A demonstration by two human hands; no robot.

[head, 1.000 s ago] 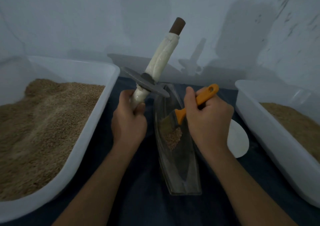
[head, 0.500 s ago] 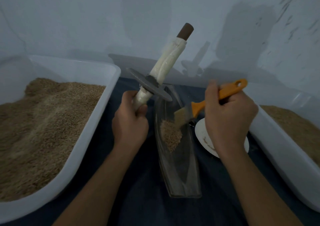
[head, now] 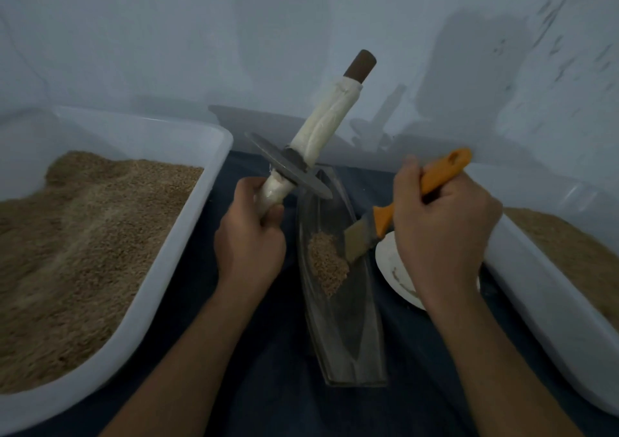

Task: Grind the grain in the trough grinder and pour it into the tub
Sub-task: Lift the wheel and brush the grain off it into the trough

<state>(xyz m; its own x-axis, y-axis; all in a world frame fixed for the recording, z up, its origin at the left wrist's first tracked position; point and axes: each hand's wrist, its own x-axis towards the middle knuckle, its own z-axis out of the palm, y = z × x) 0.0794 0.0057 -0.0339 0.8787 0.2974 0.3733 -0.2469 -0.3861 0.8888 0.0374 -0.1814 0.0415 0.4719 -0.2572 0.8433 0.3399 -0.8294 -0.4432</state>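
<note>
The left hand (head: 249,245) has its fingers wrapped round the lower, white-wrapped handle of the grinding wheel (head: 288,171), holding it lifted and tilted up to the right, with the metal disc clear above the far end of the trough grinder (head: 341,306). The upper handle ends in a bare brown tip near the wall. The right hand (head: 442,235) has its fingers curled round the orange handle of a small brush (head: 360,240); its bristles reach down into the trough at the right side of a little heap of grain (head: 326,266), probably touching it, though the dim light makes that hard to settle. The trough lies lengthways on the dark table (head: 278,386), between the two hands. A white dish (head: 390,262) sits just right of the trough, partly hidden under the right hand. On the left stands a large white tub (head: 181,262) heaped with grain; on the right a second white tub (head: 536,296), also holding grain
</note>
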